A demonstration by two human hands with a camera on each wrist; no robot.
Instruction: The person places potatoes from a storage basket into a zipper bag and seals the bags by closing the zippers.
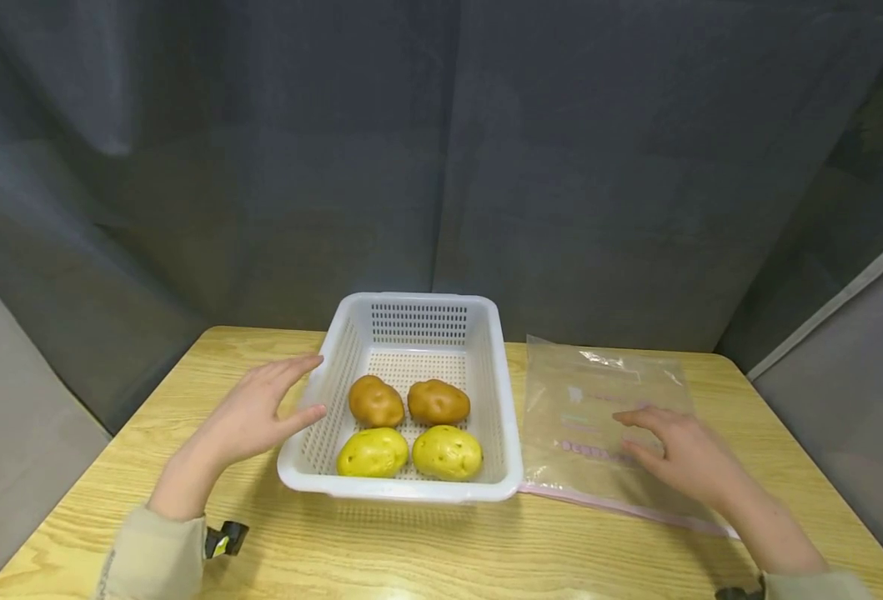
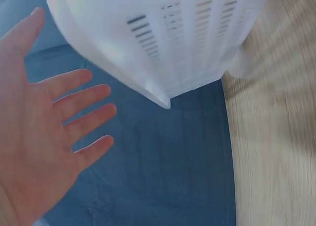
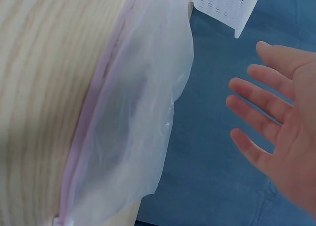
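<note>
White basket (image 1: pixel 403 488) with four potatoes (image 1: pixel 372 452) sits just right of left hand (image 1: pixel 257 414), clear bag (image 1: pixel 587 417) below right hand (image 1: pixel 687 460), fingers on both extended and apart.

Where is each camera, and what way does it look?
Head: on the person's head, looking forward and down at the white basket, potatoes and plastic bag; left hand, right hand and sleeves show.
Left wrist: on that wrist, facing the basket's outside; left hand shows.
Right wrist: on that wrist, facing the bag and basket's edge; right hand shows.
Head and right wrist both see the bag.
</note>
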